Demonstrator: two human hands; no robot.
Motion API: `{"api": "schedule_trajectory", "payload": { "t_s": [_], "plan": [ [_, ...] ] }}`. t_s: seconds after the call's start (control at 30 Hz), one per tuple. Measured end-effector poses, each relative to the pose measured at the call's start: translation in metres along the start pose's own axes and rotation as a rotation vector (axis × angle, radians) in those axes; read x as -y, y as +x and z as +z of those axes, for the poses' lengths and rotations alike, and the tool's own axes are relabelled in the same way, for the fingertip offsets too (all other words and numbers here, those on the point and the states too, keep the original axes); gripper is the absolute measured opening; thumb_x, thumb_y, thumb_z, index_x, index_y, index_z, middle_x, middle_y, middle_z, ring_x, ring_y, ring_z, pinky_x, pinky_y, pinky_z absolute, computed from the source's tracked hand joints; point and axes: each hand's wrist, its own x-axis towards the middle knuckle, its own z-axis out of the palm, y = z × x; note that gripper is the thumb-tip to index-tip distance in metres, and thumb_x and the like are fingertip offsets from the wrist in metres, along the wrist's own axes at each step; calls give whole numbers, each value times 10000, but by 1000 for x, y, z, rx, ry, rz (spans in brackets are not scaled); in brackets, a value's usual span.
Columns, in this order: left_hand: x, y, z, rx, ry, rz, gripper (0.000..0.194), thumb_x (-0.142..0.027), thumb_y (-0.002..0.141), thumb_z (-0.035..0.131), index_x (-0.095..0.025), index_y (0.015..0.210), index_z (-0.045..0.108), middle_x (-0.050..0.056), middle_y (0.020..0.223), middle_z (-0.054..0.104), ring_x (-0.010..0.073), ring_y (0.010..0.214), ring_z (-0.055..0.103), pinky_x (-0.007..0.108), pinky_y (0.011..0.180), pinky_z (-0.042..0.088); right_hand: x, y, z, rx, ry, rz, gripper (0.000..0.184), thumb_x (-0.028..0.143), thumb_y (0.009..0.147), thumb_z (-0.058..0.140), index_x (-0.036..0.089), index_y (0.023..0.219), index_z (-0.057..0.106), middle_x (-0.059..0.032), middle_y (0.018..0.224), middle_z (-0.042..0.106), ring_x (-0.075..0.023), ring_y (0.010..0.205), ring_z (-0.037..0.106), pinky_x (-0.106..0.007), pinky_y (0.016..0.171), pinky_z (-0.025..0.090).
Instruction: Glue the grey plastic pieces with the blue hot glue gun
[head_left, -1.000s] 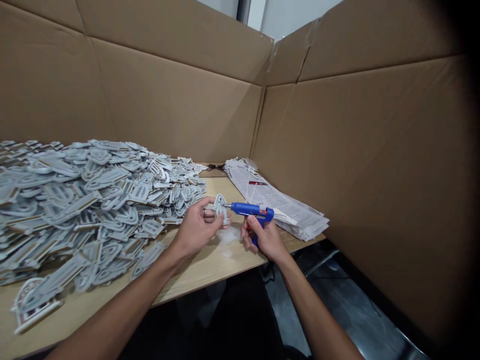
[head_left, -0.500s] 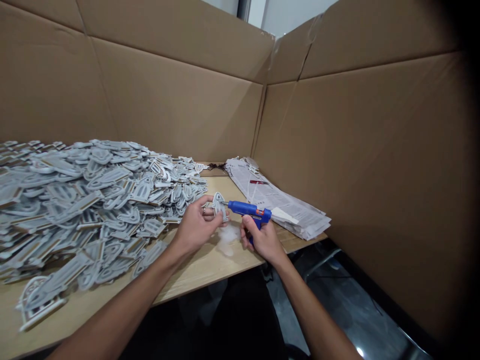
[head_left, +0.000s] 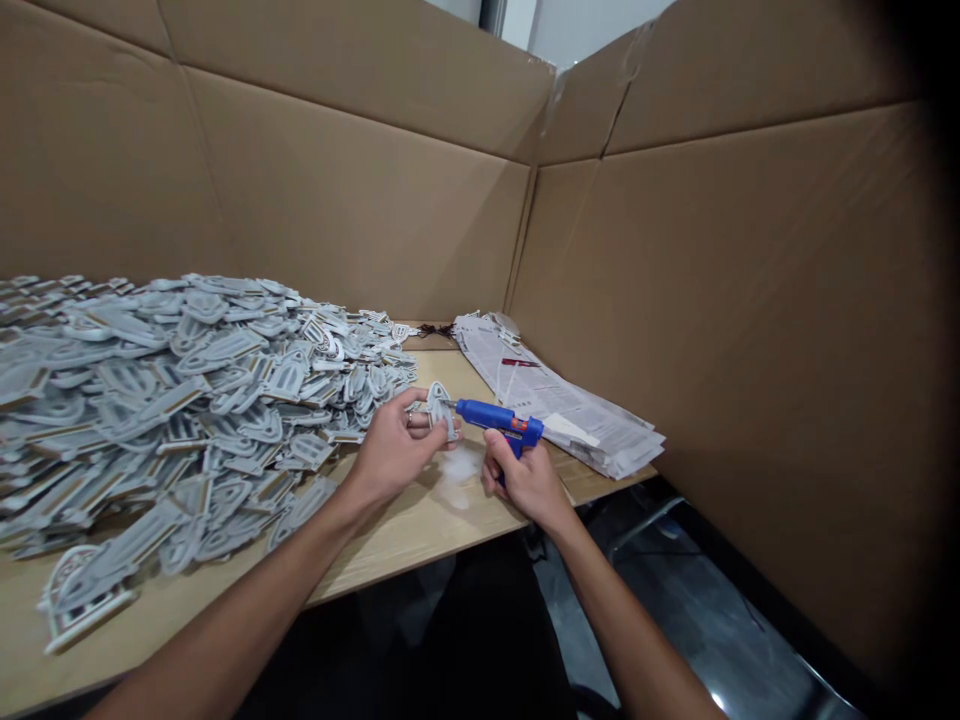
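Note:
A small grey-white arch-shaped piece (head_left: pixel 439 402) stands upright in the fingers of my left hand (head_left: pixel 396 446), which is closed on its edges. My right hand (head_left: pixel 525 478) is wrapped round the handle of a blue glue gun (head_left: pixel 487 414). The gun points left, its metal nozzle at the face of the piece; whether it touches I cannot tell. Left of my hands spreads a large heap of similar grey-white pieces (head_left: pixel 202 370), many with brown strips along one edge. Below the nozzle a whitish patch (head_left: pixel 456 472) marks the table.
Newspaper sheets (head_left: pixel 555 395) lie on the right of the wooden table (head_left: pixel 405 545), with a red pen-like object (head_left: pixel 519 362) on them. Tall cardboard walls (head_left: pixel 360 190) close off the back and right. Dark tangled cord (head_left: pixel 435 330) lies at the back.
Both hands stay almost in place, with the piece and the glue gun still held nozzle to face. The view has shifted very slightly.

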Motion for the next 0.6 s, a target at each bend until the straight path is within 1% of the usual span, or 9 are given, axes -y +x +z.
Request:
{"api": "schedule_trajectory", "payload": {
  "t_s": [0.17,0.33,0.4,0.5,0.6],
  "plan": [
    [-3,-1,1,-5,-8,-5,387,-296,741,770,-169,1042,564,52,801,778,193,679,764,225,604,627,6,-1,1,-7,-20,18,600,646,991,493,191,602,545,-13,495,547,-115,446,482,-241,489,376],
    [0,0,-1,-3,8,-5,386,-304,752,772,-163,1067,597,59,829,783,195,701,766,262,651,651,14,-6,-2,-9,-151,0,525,608,990,517,197,672,594,-17,570,593,-145,534,557,-255,572,433],
    [1,1,-2,1,24,1,376,-300,760,765,-158,1077,620,61,836,784,192,713,766,264,663,653,20,-7,-4,-25,-232,-52,473,574,983,543,210,688,612,-17,596,604,-163,567,577,-272,609,446],
    [3,2,-4,5,51,5,366,-276,764,751,-153,1096,658,61,843,788,189,723,766,257,659,648,26,-6,-7,-65,-304,-196,373,523,964,592,235,731,640,-17,621,600,-198,635,592,-293,662,455],
    [2,2,-5,19,63,3,354,-257,755,750,-148,1087,692,59,839,789,189,720,764,249,640,641,31,-5,-11,-35,-322,-277,298,492,970,605,237,821,644,-12,657,586,-201,643,567,-291,639,433]
  ]
}}
